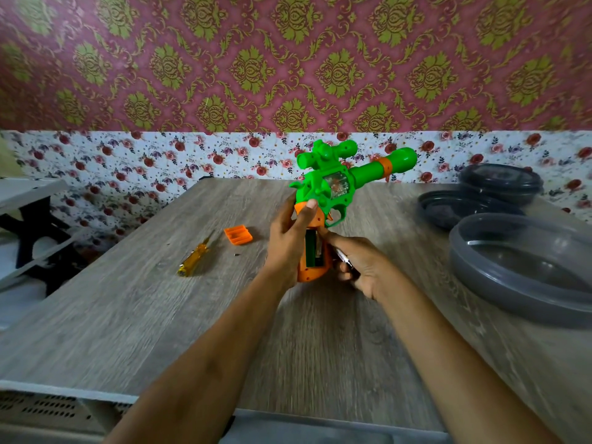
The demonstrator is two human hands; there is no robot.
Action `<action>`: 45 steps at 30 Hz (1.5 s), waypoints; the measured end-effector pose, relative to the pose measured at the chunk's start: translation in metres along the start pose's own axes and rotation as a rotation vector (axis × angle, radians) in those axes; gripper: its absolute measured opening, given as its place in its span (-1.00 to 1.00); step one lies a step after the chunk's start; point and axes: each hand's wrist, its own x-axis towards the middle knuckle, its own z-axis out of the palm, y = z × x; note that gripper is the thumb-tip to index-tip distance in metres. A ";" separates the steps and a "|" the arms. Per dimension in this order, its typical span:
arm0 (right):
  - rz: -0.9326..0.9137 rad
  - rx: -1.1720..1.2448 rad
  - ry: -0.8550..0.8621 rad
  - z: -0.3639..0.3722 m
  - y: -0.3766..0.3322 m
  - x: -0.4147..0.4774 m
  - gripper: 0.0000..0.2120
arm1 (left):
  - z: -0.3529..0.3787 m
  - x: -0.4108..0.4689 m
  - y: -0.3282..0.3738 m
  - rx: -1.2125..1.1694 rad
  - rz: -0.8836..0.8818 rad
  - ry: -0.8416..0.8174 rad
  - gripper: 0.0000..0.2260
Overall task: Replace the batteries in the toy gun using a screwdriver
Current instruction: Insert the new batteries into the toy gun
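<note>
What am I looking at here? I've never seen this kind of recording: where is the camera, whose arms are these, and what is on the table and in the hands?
There is no machine. One wide-angle camera sits on a person's head, looking forward and down, so the two bare arms are the wearer's own. The left hand grips the orange handle of a green and orange plastic toy gun, held over a grey wood-grain table. The handle's battery compartment is open. The right hand pinches a small dark cylinder, apparently a battery, beside that opening. On the table lie a yellow clear-handled screwdriver and the orange plastic battery cover. Grey plastic containers sit to the right.
</note>
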 end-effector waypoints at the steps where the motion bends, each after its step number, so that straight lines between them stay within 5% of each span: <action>1: 0.004 0.012 0.003 -0.001 0.000 0.000 -0.76 | 0.000 0.000 0.000 0.009 0.005 -0.009 -0.83; 8: -0.039 0.002 0.049 0.000 -0.001 -0.005 -0.77 | 0.002 0.002 -0.006 -0.002 -0.001 0.013 -0.64; 13: -0.635 -0.701 0.432 0.011 0.003 -0.012 -0.82 | 0.000 0.005 -0.005 -0.090 -0.004 0.089 -0.76; 19: -0.941 -0.981 0.567 0.022 0.009 -0.012 -0.83 | -0.003 0.006 -0.004 -0.140 -0.010 0.108 -0.79; 31: -0.915 -0.925 0.544 0.023 0.007 -0.014 -0.86 | -0.002 0.007 -0.005 -0.162 -0.019 0.092 -0.77; 38: -1.061 -1.081 0.572 0.019 0.008 -0.010 -0.83 | -0.004 0.007 -0.006 -0.205 -0.051 0.113 -0.83; 45: -0.915 -0.848 0.455 0.011 0.003 -0.012 -0.87 | -0.001 0.008 -0.006 -0.184 -0.094 0.114 -0.84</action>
